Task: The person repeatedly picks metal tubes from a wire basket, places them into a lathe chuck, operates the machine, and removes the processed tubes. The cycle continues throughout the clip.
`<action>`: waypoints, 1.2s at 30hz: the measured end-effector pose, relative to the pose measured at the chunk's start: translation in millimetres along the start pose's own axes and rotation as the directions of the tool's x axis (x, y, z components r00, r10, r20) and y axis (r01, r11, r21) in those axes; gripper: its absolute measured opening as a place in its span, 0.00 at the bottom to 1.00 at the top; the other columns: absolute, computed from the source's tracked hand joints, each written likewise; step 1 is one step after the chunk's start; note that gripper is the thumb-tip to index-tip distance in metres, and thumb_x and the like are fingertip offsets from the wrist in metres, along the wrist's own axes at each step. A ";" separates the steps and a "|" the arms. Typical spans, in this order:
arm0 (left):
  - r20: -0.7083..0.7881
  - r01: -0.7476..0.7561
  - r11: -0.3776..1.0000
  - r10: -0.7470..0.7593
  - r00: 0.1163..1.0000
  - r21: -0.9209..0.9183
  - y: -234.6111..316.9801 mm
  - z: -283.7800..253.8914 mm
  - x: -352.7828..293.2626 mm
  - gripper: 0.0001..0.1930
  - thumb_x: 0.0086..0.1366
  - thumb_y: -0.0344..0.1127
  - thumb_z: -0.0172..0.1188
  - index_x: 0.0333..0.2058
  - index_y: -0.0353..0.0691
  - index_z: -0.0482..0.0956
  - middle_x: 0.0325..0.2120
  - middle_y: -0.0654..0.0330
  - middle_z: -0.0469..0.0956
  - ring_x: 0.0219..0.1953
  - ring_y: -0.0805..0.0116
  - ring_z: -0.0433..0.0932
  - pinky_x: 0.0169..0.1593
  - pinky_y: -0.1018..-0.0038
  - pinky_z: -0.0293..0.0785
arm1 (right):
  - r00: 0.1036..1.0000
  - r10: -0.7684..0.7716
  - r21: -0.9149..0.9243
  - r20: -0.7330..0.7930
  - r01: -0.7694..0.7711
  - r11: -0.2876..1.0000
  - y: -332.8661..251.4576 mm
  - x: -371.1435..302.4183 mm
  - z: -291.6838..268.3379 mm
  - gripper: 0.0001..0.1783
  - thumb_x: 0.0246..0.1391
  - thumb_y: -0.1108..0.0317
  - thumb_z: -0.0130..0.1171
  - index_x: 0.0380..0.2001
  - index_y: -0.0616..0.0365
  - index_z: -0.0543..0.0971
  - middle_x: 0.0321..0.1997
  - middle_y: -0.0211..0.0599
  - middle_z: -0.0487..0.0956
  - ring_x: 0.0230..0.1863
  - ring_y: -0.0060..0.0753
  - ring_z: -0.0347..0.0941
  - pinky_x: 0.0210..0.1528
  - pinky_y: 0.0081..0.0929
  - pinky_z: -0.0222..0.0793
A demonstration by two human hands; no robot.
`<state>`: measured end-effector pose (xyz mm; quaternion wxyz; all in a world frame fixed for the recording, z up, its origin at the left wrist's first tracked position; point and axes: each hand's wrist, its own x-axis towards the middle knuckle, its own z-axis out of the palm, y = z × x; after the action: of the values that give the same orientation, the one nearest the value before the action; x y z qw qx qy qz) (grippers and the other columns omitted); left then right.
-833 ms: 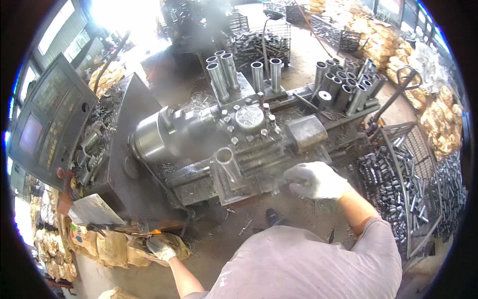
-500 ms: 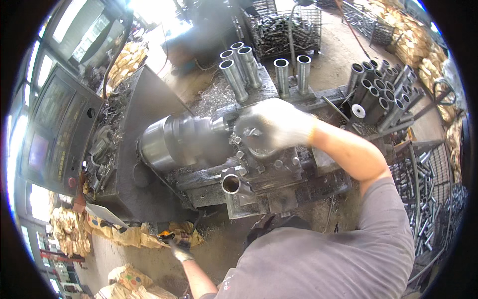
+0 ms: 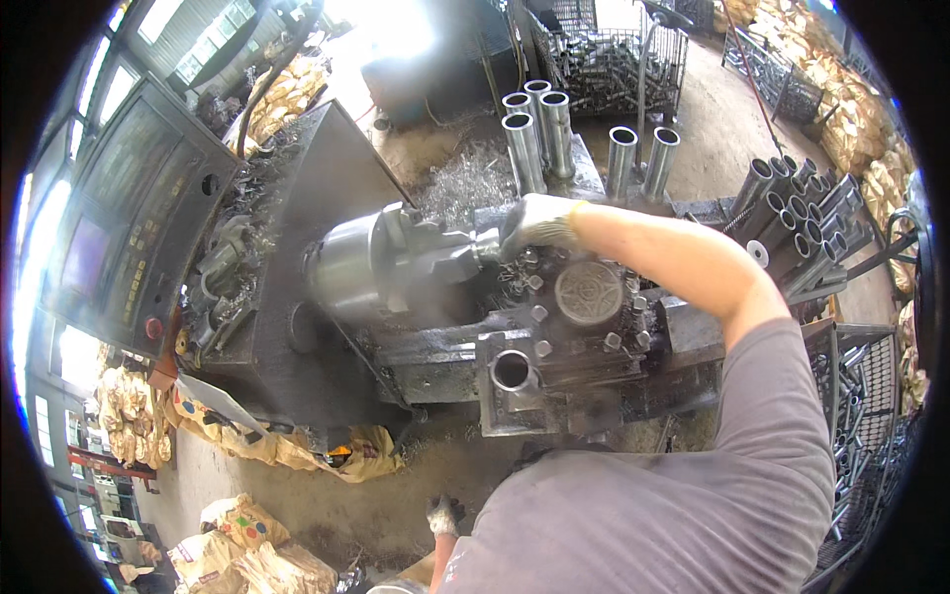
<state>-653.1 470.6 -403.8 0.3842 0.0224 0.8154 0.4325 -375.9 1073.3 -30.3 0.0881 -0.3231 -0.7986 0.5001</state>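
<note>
Head view: gloved right hand [image 3: 537,224] at grey steel chuck [image 3: 381,269].

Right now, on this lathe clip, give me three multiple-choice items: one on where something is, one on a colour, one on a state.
1. Where is the right hand?
A. at the nose of the chuck
B. on the control panel
C. in the wire basket

2. What colour is the glove on the right hand?
A. bright orange
B. whitish grey
C. dark blue

3. How do the steel tubes behind the machine stand?
A. upright, open ends up
B. flat in a heap
C. hung on hooks

Answers:
1 A: the gloved hand reaches to the grey chuck's front end, far from the control panel at the left.
2 B: the glove shows pale, against the bare forearm.
3 A: their round open mouths face upward, side by side.

The left hand hangs low near the floor, also gloved.
</note>
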 end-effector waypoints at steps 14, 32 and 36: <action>0.575 -0.934 0.354 0.757 0.310 0.037 351.2 220.5 -140.8 0.29 0.57 0.41 0.79 0.55 0.39 0.78 0.49 0.46 0.84 0.58 0.41 0.82 0.59 0.52 0.78 | 0.993 -0.092 -0.638 -0.073 0.024 0.770 -32.5 1.1 2.4 0.20 0.55 0.49 0.65 0.31 0.55 0.89 0.36 0.46 0.88 0.37 0.52 0.85 0.45 0.43 0.80; 0.414 -0.938 0.328 0.843 0.343 0.109 515.8 165.7 -158.4 0.21 0.61 0.45 0.76 0.47 0.37 0.85 0.37 0.48 0.89 0.41 0.56 0.91 0.46 0.63 0.87 | 0.952 0.224 -0.539 0.207 -0.080 0.838 -18.1 58.3 -17.2 0.26 0.50 0.49 0.75 0.40 0.62 0.88 0.35 0.41 0.89 0.31 0.36 0.84 0.33 0.38 0.83; 0.516 -0.911 0.388 0.814 0.267 -0.140 393.0 201.9 -140.1 0.16 0.60 0.27 0.76 0.45 0.40 0.82 0.36 0.62 0.89 0.40 0.71 0.88 0.47 0.70 0.85 | 0.936 0.150 -0.584 0.318 0.068 0.809 5.6 90.7 10.6 0.31 0.46 0.49 0.78 0.48 0.60 0.87 0.43 0.42 0.89 0.40 0.35 0.87 0.39 0.38 0.84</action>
<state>-540.4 803.5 -101.5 0.2797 0.6114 0.5718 0.4702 -448.8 1121.9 -56.8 -0.1698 -0.2580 -0.9088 0.2805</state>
